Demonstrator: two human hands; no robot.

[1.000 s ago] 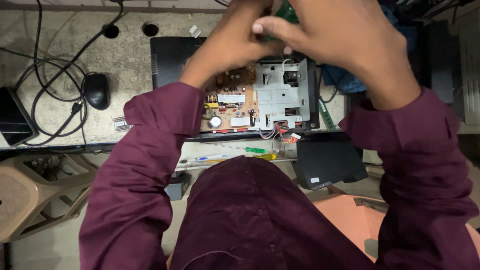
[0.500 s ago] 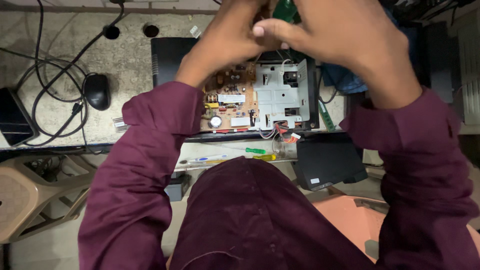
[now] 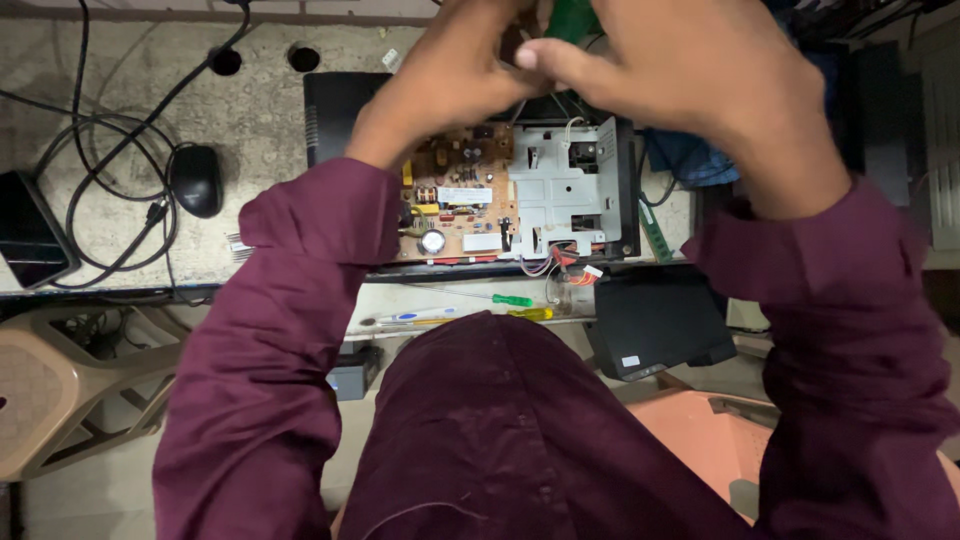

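Both my hands are raised close to the camera, meeting over a small green circuit board [image 3: 572, 17] at the top edge. My left hand [image 3: 455, 75] and my right hand [image 3: 690, 80] both pinch it with fingertips; most of the board is hidden behind my fingers. Below them on the desk lies an opened device: a brown power board [image 3: 455, 205] with capacitors on the left and a grey metal shield plate [image 3: 565, 195] on the right, inside a black case [image 3: 335, 105]. Red and white wires [image 3: 560, 262] hang at its near edge.
A black mouse [image 3: 196, 180] and looped cables [image 3: 100, 190] lie left on the stone desk [image 3: 110, 90]. A dark phone [image 3: 30, 230] sits at the far left. Screwdrivers [image 3: 500, 300] and a pen rest on a lower shelf. A black cover panel [image 3: 655, 320] leans at right.
My hands have shifted slightly upward and the green board has risen further toward the top edge; the opened device has not moved.
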